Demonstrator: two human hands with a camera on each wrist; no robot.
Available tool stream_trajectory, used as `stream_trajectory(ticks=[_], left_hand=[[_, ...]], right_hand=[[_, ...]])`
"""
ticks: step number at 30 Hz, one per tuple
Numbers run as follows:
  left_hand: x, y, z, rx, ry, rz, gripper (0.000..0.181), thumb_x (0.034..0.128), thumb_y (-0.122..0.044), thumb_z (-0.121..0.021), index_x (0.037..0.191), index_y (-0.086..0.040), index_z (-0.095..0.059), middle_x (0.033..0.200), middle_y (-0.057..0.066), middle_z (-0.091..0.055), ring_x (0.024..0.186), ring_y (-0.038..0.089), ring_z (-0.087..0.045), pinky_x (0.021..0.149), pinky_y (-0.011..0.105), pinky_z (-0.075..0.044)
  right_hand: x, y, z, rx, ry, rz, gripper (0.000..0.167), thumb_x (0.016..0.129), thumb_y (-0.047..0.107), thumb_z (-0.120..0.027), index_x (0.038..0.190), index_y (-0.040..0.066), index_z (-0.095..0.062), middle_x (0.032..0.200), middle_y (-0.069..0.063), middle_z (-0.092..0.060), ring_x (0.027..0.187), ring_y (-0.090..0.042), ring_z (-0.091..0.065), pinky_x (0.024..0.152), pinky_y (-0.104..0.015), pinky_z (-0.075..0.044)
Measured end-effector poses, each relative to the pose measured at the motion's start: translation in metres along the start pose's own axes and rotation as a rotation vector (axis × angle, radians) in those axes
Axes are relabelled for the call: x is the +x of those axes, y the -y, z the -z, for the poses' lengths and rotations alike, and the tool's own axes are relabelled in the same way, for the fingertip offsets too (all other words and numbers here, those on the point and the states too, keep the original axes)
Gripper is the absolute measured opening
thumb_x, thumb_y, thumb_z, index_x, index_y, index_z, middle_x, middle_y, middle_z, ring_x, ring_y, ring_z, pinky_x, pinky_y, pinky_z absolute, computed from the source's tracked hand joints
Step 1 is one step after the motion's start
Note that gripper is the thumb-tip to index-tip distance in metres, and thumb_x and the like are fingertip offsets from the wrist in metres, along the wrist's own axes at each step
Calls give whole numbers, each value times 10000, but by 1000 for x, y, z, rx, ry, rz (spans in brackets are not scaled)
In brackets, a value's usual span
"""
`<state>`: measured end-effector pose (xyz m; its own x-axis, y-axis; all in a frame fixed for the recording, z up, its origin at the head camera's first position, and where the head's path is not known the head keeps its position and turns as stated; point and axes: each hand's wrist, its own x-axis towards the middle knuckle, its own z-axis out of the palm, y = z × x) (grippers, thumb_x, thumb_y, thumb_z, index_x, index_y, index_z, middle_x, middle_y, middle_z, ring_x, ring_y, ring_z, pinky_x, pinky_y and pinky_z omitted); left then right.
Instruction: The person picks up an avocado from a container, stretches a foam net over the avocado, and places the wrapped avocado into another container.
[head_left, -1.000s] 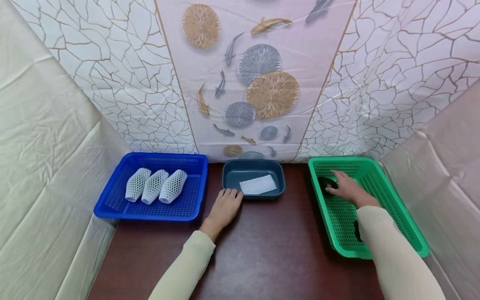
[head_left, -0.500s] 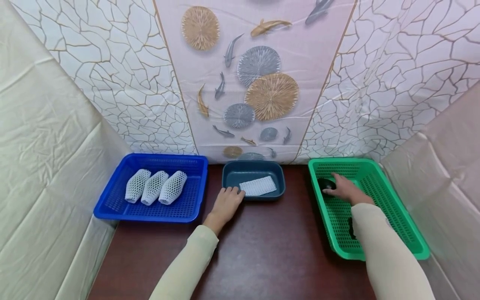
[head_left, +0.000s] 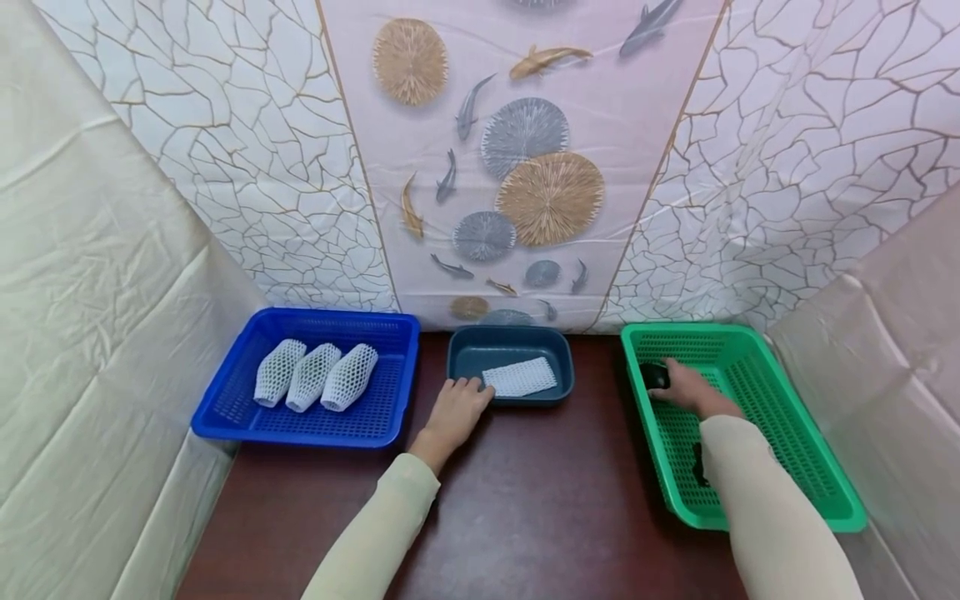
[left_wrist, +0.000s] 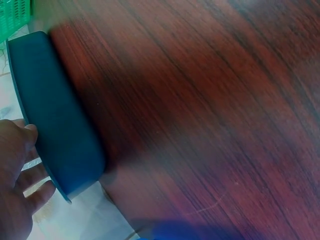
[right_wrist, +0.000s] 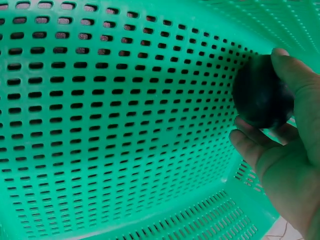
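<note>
In the head view my right hand [head_left: 678, 387] reaches into the green basket [head_left: 813, 454] and grips a dark, glossy, rounded fruit-like object [head_left: 655, 376] by its left wall. In the right wrist view, thumb and fingers curve around this dark object [right_wrist: 260, 92]; its exact kind is unclear. My left hand [head_left: 456, 410] rests loosely at the near left corner of the dark blue-grey tray [head_left: 510, 335], thumb at its rim. A flat white foam net [head_left: 520, 377] lies in that tray. Another black item [head_left: 699, 465] in the green basket is partly hidden by my right sleeve.
At the left, a blue basket [head_left: 300, 433] holds three white foam nets [head_left: 351, 377], bulging as if filled. All containers stand on a dark red-brown wooden table [head_left: 525, 500]. Patterned cloth [head_left: 547, 250] hangs behind, with pale fabric along both sides.
My right hand's fingers have drawn in around the dark object, after lying spread beside it. The left hand has stayed at the tray's corner. The head view has shifted slightly.
</note>
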<state>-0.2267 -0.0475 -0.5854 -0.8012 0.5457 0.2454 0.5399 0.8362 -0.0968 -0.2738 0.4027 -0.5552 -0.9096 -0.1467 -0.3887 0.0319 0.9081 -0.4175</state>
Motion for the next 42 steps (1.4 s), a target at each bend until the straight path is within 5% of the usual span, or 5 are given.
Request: stream_trajectory(ticks=[23,42], left_hand=[[2,0,-1,-1,29,14,240,1024,-84,-587,1209,-202,-683,1104,62,-701,992,261,-669,832,425,-544],[3,2,-1,-26,26,10,248,1017,-93,-631,1234,-195,-692,1150,70,-712,1010,261,-683,854,436,-567]], right_hand=[[-16,-4,5,87,-126,71,783,999,257,-679,1522,-152,-263,1362,-438,-456,1109,-525,-586,801,-553,-533],[-56,38,20,37,-227,142,770,987,235,-696,1556,-84,-287,1500,-399,-365,1235,-562,-498,868,-627,-500]])
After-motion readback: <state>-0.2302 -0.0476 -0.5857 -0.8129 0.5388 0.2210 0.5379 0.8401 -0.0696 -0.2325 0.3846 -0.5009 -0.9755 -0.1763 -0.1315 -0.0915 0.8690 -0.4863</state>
